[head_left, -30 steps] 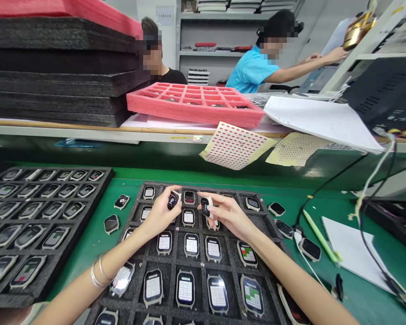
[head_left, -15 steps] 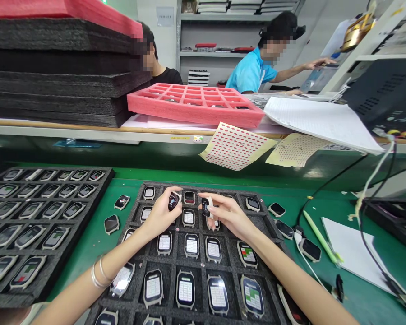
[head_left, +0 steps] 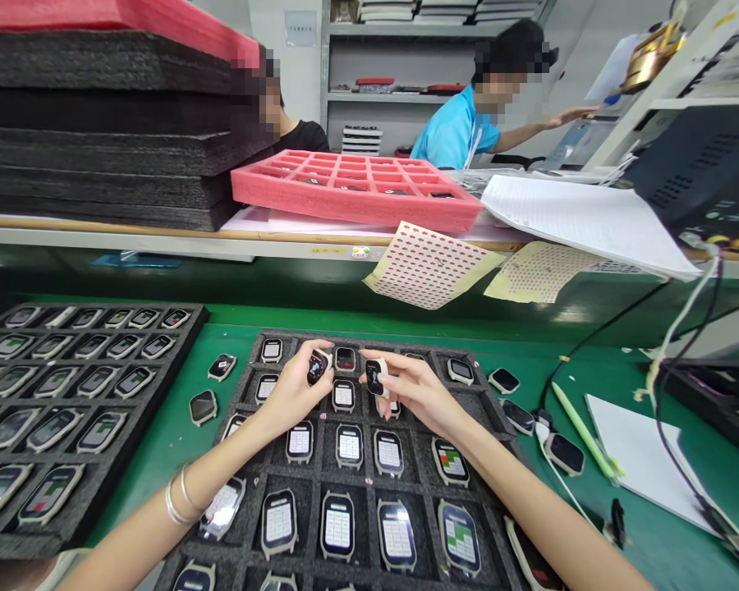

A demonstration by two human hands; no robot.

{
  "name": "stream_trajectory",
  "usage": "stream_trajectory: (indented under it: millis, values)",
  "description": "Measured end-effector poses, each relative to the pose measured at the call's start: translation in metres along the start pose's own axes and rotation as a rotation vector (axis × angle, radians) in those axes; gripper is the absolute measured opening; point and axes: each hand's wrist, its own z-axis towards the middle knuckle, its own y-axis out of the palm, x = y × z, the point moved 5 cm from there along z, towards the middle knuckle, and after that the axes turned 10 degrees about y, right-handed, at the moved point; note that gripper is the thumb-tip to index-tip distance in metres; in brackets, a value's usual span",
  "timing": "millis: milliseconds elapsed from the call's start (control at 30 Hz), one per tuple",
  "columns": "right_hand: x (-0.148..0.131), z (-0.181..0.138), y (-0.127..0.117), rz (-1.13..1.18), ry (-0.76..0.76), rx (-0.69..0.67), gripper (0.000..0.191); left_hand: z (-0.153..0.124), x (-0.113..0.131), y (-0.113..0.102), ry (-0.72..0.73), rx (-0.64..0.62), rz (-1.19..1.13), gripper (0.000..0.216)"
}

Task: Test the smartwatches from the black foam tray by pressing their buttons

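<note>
Left hand [head_left: 291, 392] and right hand [head_left: 419, 391] pinch smartwatches [head_left: 317, 367] (dark-faced).

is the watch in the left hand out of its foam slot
Out: the left hand holds the smartwatch pinched between its fingers, raised above the foam tray.

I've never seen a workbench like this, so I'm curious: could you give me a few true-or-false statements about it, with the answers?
1. The left hand holds one smartwatch body and the right hand holds another. True.
2. Silver bangles circle the right wrist. False: the silver bangles are on the left wrist.
3. The pink foam tray rests on the green mat. False: it sits on the shelf above the green mat.
4. Several watches in the black foam tray show grid patterns on their screens. True.
</note>
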Motion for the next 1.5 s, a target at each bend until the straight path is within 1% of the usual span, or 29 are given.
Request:
stream_trajectory:
  millis: [100,200,300,400,533,633,900,1100,1200,1333,1367,1433,1500]
  values:
    - [0.002,0.001,0.002,0.058,0.027,-0.035,0.051,0.000,-0.009,0.003,-0.074,0.002,-0.087,0.044]
    - [0.003,0.002,0.004,0.084,0.051,-0.070,0.044,-0.001,-0.016,0.010,-0.168,-0.018,-0.240,0.052]
    - [0.005,0.003,0.005,0.069,0.046,-0.068,0.038,0.000,-0.018,0.015,-0.236,-0.020,-0.402,0.046]
    - [0.007,0.004,0.003,0.019,0.020,-0.016,0.040,0.000,-0.017,0.018,-0.275,-0.018,-0.523,0.043]
    - [0.009,0.004,0.000,-0.020,0.011,0.041,0.049,-0.001,-0.017,0.020,-0.283,-0.022,-0.606,0.038]
    - [0.008,0.003,0.000,-0.024,0.000,0.062,0.052,-0.002,-0.017,0.021,-0.264,-0.024,-0.623,0.035]
    - [0.007,0.002,-0.001,-0.052,-0.030,0.066,0.049,-0.002,-0.015,0.020,-0.221,-0.040,-0.614,0.034]
    - [0.009,0.004,-0.002,-0.130,-0.045,0.075,0.047,-0.003,-0.013,0.020,-0.202,-0.060,-0.603,0.036]
    - [0.009,0.002,-0.001,-0.189,-0.055,0.081,0.049,-0.002,-0.012,0.019,-0.196,-0.060,-0.595,0.038]
    - [0.009,-0.001,0.004,-0.284,-0.051,0.010,0.070,-0.001,-0.012,0.017,-0.178,-0.050,-0.591,0.046]
    - [0.008,-0.001,0.005,-0.324,-0.057,-0.011,0.072,-0.001,-0.012,0.017,-0.171,-0.047,-0.592,0.047]
    - [0.004,0.002,0.002,-0.520,-0.102,0.004,0.064,0.000,-0.013,0.017,-0.160,-0.044,-0.594,0.047]
    - [-0.001,0.009,-0.007,-0.780,-0.160,0.088,0.052,0.000,-0.014,0.017,-0.151,-0.044,-0.594,0.046]
